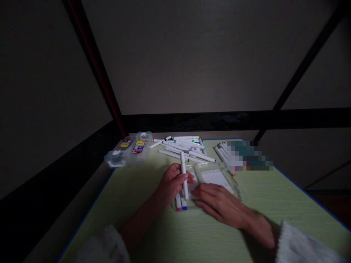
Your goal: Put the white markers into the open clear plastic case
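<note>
My left hand (170, 181) is closed around a white marker (183, 173) with a green end, which stands nearly upright. Below it lies an opened clear plastic case (216, 178) with a white lining. Two more markers rest in its left side, a pink-ended marker (178, 204) and a blue-ended marker (184, 205). My right hand (218, 201) lies over the near middle of the case, fingers stretched out and thumb apart, holding nothing I can see. Its fingertips point toward the held marker. Part of the case is hidden under both hands.
Behind the case, a loose pile of white markers (189, 146) lies at the table's far side. Clear cases with colourful labels (139, 147) stand at the back left. More markers (221, 152) lie at right beside a pixelated patch. The pale green table (153, 233) has a blue edge.
</note>
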### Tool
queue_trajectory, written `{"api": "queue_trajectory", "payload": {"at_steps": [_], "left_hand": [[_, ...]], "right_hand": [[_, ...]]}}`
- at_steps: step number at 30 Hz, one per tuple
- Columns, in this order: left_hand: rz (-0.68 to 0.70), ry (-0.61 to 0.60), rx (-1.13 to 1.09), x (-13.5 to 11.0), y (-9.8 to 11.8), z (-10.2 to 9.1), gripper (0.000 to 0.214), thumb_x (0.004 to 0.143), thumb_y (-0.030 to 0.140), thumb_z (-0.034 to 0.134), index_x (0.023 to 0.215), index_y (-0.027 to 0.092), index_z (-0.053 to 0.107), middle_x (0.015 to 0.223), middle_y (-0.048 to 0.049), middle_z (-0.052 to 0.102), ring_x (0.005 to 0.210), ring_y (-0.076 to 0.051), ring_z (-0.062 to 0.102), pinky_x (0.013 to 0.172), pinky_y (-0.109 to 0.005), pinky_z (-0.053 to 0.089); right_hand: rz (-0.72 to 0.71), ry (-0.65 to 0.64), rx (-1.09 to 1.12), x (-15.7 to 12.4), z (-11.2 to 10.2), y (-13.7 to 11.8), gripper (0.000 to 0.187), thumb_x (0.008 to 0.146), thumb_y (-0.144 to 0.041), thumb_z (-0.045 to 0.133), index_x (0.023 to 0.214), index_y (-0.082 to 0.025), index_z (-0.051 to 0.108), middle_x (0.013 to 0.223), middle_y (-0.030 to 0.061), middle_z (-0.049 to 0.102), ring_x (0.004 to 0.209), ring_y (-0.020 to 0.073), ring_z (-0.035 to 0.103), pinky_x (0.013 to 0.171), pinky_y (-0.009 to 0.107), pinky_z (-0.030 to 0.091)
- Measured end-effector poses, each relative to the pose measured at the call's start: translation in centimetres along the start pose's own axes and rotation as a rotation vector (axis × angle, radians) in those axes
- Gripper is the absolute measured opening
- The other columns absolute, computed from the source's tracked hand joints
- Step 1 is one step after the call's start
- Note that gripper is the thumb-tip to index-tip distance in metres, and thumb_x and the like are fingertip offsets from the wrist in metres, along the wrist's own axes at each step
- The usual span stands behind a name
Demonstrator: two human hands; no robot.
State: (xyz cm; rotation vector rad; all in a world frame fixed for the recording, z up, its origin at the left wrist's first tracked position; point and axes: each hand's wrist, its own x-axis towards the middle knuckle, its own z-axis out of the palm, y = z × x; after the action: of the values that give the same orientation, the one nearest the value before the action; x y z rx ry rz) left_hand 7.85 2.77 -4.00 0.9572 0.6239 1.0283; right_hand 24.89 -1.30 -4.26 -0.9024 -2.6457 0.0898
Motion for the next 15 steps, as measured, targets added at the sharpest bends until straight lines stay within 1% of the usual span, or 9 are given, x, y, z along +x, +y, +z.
{"api": "queue_trajectory", "payload": {"at_steps": [3,7,9,12,15], "left_hand": [[-0.029,0.005,0.012,-0.12,0.11,0.14,0.033,0.058,0.021,0.069,0.077,0.015,0.044,0.067,0.0019,0.06,0.059,-0.01,0.059,0.068,-0.027,0.046],[-0.029,0.053,0.041,-0.06,-0.04,0.32,0.035,0.055,0.021,0.072,0.075,0.015,0.044,0.067,0.0019,0.06,0.058,-0.01,0.059,0.06,-0.024,0.047],[-0.032,0.058,0.055,-0.08,-0.13,0.43,0.035,0.055,0.022,0.072,0.075,0.015,0.044,0.07,0.0006,0.06,0.06,-0.011,0.06,0.059,-0.024,0.047],[-0.037,0.045,0.086,-0.22,-0.18,0.56,0.033,0.056,0.023,0.07,0.076,0.014,0.045,0.074,-0.0003,0.06,0.062,-0.012,0.061,0.06,-0.026,0.048],[-0.019,0.051,0.191,-0.32,-0.13,0.6,0.029,0.059,0.024,0.068,0.076,0.014,0.046,0.075,-0.0006,0.059,0.061,-0.012,0.06,0.058,-0.025,0.048]], "right_hand": [[-0.028,-0.021,0.007,-0.07,-0.11,-0.15,0.03,0.09,-0.022,0.029,0.114,-0.017,0.046,0.094,0.0071,0.056,0.085,0.0164,0.053,0.074,0.032,0.046],[-0.039,-0.07,0.003,0.02,-0.26,-0.42,0.037,0.09,-0.022,0.03,0.126,-0.019,0.035,0.096,0.0071,0.056,0.087,0.0172,0.054,0.077,0.034,0.047],[-0.042,-0.093,-0.001,0.16,-0.34,-0.61,0.039,0.089,-0.022,0.031,0.128,-0.02,0.033,0.098,0.0072,0.056,0.089,0.0176,0.054,0.078,0.034,0.046],[-0.03,-0.109,0.007,0.32,-0.39,-0.82,0.038,0.089,-0.022,0.033,0.126,-0.022,0.036,0.097,0.0063,0.056,0.088,0.0174,0.054,0.078,0.033,0.046],[-0.026,-0.09,0.014,0.33,-0.27,-0.81,0.033,0.089,-0.022,0.033,0.12,-0.021,0.044,0.095,0.0065,0.058,0.087,0.0168,0.055,0.078,0.032,0.046]]}}
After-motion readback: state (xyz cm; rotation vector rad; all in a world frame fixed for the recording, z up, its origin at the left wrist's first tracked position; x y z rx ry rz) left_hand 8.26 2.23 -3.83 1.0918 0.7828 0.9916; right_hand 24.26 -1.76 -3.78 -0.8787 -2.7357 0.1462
